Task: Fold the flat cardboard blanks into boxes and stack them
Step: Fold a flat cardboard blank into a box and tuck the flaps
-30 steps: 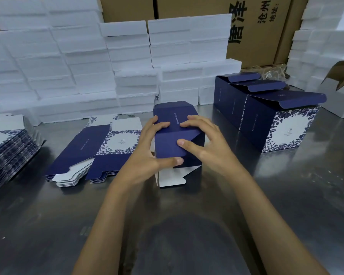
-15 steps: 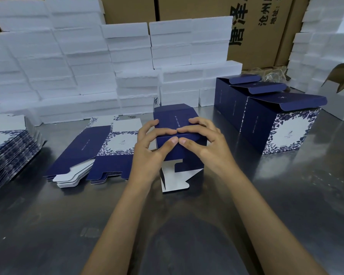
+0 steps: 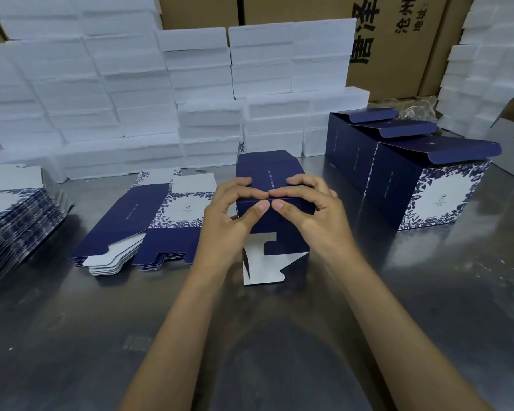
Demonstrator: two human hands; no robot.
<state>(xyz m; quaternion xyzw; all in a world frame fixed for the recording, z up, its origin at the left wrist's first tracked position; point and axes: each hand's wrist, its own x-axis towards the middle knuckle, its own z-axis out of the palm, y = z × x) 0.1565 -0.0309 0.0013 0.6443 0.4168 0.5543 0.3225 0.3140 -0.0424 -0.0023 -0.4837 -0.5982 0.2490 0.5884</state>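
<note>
A half-formed navy cardboard box [image 3: 269,173] lies on its side at the middle of the steel table [image 3: 428,292]. My left hand [image 3: 224,221] and my right hand [image 3: 318,216] both grip its near top edge, fingers curled over the top and thumbs pressed on the front flap, thumb tips almost touching. A white-backed bottom flap [image 3: 264,269] hangs loose below the hands. A pile of flat blanks [image 3: 137,223] lies just to the left. A row of folded boxes [image 3: 422,176] with open lids stands at the right.
A second stack of flat blanks [image 3: 15,221] sits at the left table edge. White foam blocks [image 3: 149,93] are stacked along the back, more at the far right [image 3: 487,69]. Brown cartons [image 3: 398,40] stand behind.
Both hands have slid up the box from its front face to the top edge, and the thumbs have come together. The front flap is folded down further.
</note>
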